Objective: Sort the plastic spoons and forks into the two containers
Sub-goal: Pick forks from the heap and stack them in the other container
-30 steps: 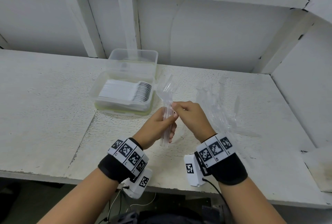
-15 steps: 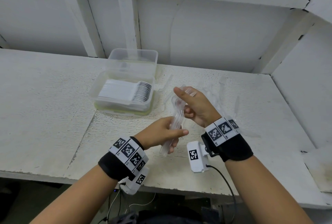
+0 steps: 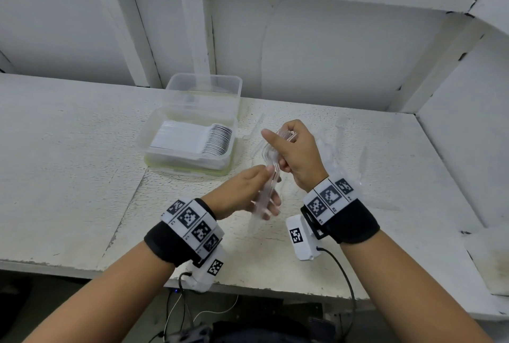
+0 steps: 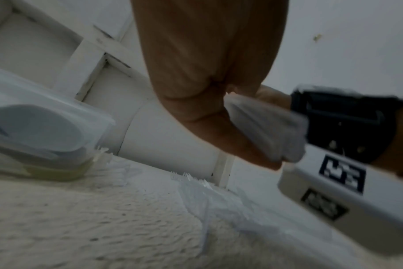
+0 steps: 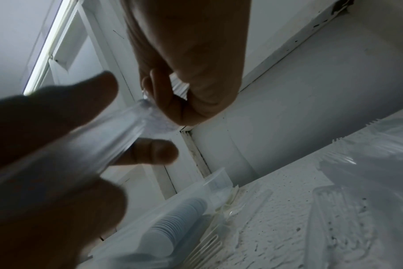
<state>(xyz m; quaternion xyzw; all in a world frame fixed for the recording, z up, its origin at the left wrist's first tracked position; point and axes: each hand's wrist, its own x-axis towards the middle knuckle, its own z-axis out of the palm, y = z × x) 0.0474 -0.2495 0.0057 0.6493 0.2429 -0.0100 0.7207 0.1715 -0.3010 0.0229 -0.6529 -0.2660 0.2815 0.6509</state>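
Note:
A bundle of clear plastic forks (image 3: 272,177) is held between both hands above the table. My left hand (image 3: 268,196) grips the handle end, with the handles poking out below its fingers. My right hand (image 3: 278,147) grips the head end, thumb up and fingers curled round it. In the right wrist view the bundle (image 5: 113,138) runs from the dark left fingers (image 5: 58,127) to the right hand's fingers (image 5: 168,102). The near container (image 3: 143,139) holds a row of white spoons (image 3: 192,141). The far clear container (image 3: 205,86) stands behind it; I cannot tell what it holds.
Loose clear forks (image 3: 344,150) lie scattered on the white table (image 3: 68,163) to the right of my hands, and one fork (image 5: 205,249) lies beside the spoon container. A white wall closes the back and right. The table's front edge is just under my wrists.
My right hand has slid up the bundle, from beside the left hand to the head end, further from me. The left hand has dropped slightly and keeps hold of the handles.

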